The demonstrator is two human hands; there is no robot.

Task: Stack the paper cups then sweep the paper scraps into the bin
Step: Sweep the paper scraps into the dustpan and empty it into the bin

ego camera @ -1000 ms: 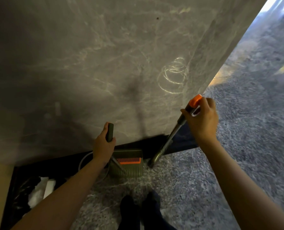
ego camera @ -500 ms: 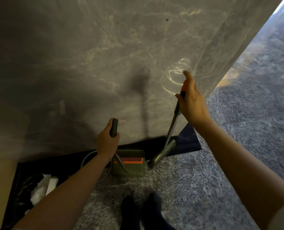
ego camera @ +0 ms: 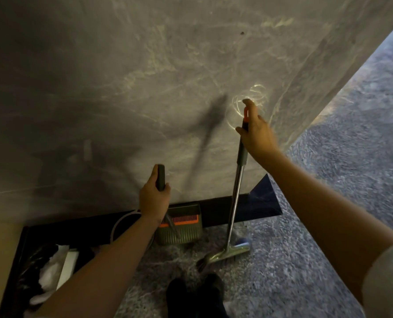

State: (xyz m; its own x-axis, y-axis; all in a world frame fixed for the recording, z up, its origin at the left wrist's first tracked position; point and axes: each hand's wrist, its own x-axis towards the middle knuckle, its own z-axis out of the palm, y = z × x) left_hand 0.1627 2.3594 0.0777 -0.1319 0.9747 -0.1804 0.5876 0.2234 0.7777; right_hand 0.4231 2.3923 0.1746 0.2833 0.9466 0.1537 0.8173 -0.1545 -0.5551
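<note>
The tabletop [ego camera: 145, 88] edge ends by both hands; open carpet [ego camera: 328, 226] spreads right. The left hand [ego camera: 154, 198] grips the dustpan [ego camera: 181, 232], the right hand [ego camera: 259, 136] grips the broom [ego camera: 235, 198]. Paper scraps [ego camera: 51, 269] lie in the bin [ego camera: 24, 239], near left. The broom now stands straighter, its head out on the carpet.

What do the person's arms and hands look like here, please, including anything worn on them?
The left hand and right hand are ungloved, with bare forearms. A pale grey sleeve covers the right arm above the elbow, at the frame's edge. No watch or rings show.
</note>
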